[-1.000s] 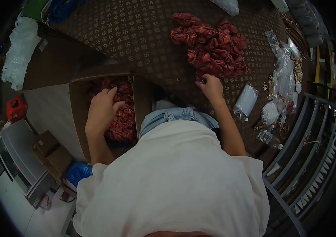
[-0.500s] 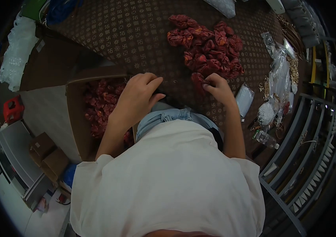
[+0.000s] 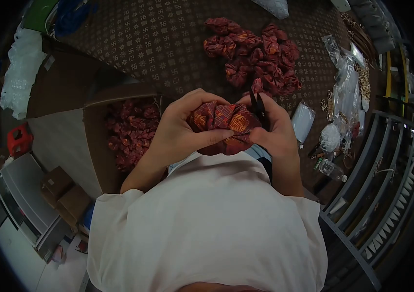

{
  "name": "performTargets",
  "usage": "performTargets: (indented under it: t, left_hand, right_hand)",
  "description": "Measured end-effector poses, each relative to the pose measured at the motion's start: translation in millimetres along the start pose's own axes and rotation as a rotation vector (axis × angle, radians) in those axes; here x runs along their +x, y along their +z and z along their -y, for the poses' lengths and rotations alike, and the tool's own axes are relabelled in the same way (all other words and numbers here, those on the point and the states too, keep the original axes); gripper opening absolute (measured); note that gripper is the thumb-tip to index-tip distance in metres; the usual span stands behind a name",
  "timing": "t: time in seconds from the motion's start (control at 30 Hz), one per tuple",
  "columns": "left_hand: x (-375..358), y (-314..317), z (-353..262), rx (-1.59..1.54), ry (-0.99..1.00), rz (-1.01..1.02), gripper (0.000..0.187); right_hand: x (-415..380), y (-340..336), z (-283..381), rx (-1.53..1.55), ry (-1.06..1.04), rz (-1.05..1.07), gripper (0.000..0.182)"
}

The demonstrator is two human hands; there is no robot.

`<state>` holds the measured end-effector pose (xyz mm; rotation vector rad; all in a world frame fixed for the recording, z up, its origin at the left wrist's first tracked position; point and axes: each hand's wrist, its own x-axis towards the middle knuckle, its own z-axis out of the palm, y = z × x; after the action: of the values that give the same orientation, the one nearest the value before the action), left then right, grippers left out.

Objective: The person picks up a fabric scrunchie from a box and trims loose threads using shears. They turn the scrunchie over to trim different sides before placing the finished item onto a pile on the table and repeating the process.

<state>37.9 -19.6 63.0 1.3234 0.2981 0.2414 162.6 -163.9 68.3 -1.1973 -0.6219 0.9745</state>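
A gathered red patterned cloth piece (image 3: 224,121) is stretched between both hands in front of the white shirt. My left hand (image 3: 182,126) grips its left side, thumb across the front. My right hand (image 3: 275,129) pinches its right side and also has a small dark pointed tool (image 3: 258,103), like snips, sticking up between the fingers. Just beyond the hands, a heap of similar red cloth pieces (image 3: 265,53) lies on the brown patterned cover (image 3: 177,58). More of them (image 3: 129,131) fill an open cardboard box (image 3: 92,141) at the left.
Clear plastic bags (image 3: 345,92), a white packet (image 3: 302,121) and a plastic bottle (image 3: 332,169) lie to the right. A grey metal rack (image 3: 362,204) stands at the lower right. Small brown boxes (image 3: 66,192) and a red object (image 3: 20,139) are at the left.
Both hands have come together, and my left hand, empty before, now holds a red cloth piece with my right. The dark tool now shows in my right hand.
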Motion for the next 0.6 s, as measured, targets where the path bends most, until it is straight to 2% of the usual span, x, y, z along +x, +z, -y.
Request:
performTargets:
  t: [0.03, 0.07, 0.13, 0.2, 0.23, 0.37, 0.43, 0.47, 0.53, 0.57, 0.6]
  left_hand:
    - [0, -1, 1, 0.051, 0.035, -0.009, 0.036]
    - [0, -2, 1, 0.051, 0.031, -0.011, 0.036]
    - [0, -3, 2, -0.030, 0.073, -0.079, 0.035]
    - [-2, -11, 2, -0.142, 0.038, -0.112, 0.036]
    - [-4, -15, 3, -0.255, 0.002, -0.144, 0.036]
    - [-1, -20, 10, -0.335, 0.001, -0.187, 0.041]
    - [2, -21, 9, -0.012, 0.164, -0.136, 0.051]
    - [5, -18, 6, -0.015, 0.163, -0.130, 0.051]
    - [11, -7, -3, 0.380, 0.466, -0.195, 0.061]
    - [11, -5, -5, 0.379, 0.466, -0.199, 0.061]
    - [10, -2, -8, 0.378, 0.350, -0.044, 0.062]
  right_hand:
    - [-1, 1, 1, 0.004, 0.004, 0.002, 0.030]
    - [-2, 1, 1, -0.048, 0.072, -0.082, 0.029]
    - [-2, 1, 1, -0.102, 0.140, -0.167, 0.028]
    - [-1, 1, -1, 0.024, 0.049, -0.272, 0.025]
    - [0, 0, -3, 0.024, 0.048, -0.271, 0.025]
    - [-1, 0, -2, 0.001, -0.007, -0.303, 0.022]
    - [-1, 1, 3, 0.014, -0.008, -0.306, 0.021]
    - [0, 2, 7, -0.105, 0.036, -0.266, 0.021]
    - [0, 6, 13, -0.223, 0.084, -0.226, 0.021]
    - [1, 9, 15, -0.226, 0.108, -0.138, 0.022]
    - [2, 13, 16, -0.229, 0.130, -0.047, 0.022]
